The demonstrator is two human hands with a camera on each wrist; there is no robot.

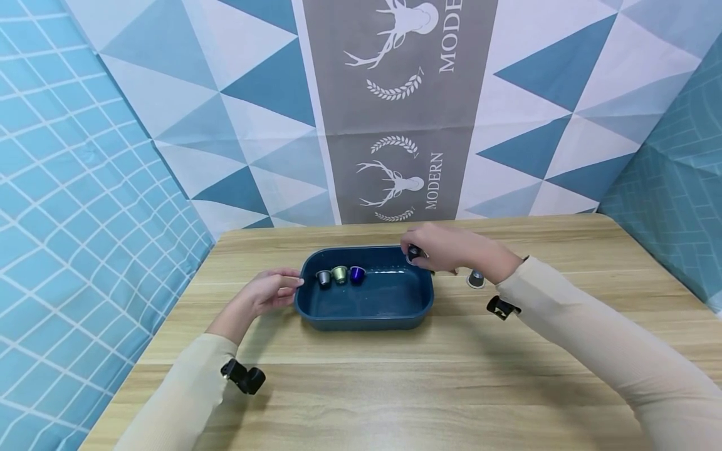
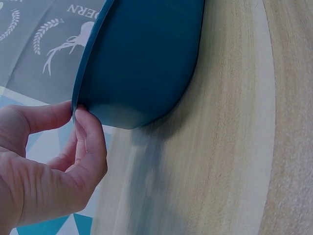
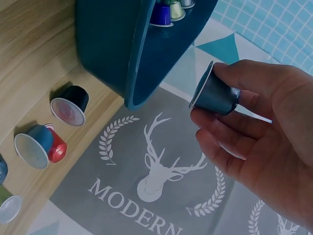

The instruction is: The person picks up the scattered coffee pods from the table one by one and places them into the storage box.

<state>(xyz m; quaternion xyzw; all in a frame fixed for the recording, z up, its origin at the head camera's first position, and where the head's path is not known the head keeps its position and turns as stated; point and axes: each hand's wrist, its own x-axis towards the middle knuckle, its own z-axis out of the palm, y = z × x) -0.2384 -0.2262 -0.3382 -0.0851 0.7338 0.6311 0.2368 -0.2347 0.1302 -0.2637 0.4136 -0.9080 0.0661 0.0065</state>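
Observation:
A dark blue tray [image 1: 366, 322] stands on the wooden table, with a grey capsule [image 1: 324, 279], a pale green capsule [image 1: 340, 274] and a blue capsule [image 1: 357, 274] lined up in its left part. My left hand [image 1: 273, 291] pinches the tray's left rim between thumb and fingers, seen closely in the left wrist view [image 2: 63, 161]. Above the tray's back right corner, my right hand [image 1: 445, 247] holds a dark capsule [image 1: 415, 252]. In the right wrist view, thumb and fingers of that hand [image 3: 259, 112] grip the dark capsule [image 3: 215, 93] by its sides.
In the right wrist view, a black capsule [image 3: 71, 105], a blue one [image 3: 35, 146], a red one [image 3: 57, 146] and a green one [image 3: 9, 203] lie on the table beside the tray. The head view shows a capsule [image 1: 476, 279] near my right wrist. Patterned cloth hangs behind.

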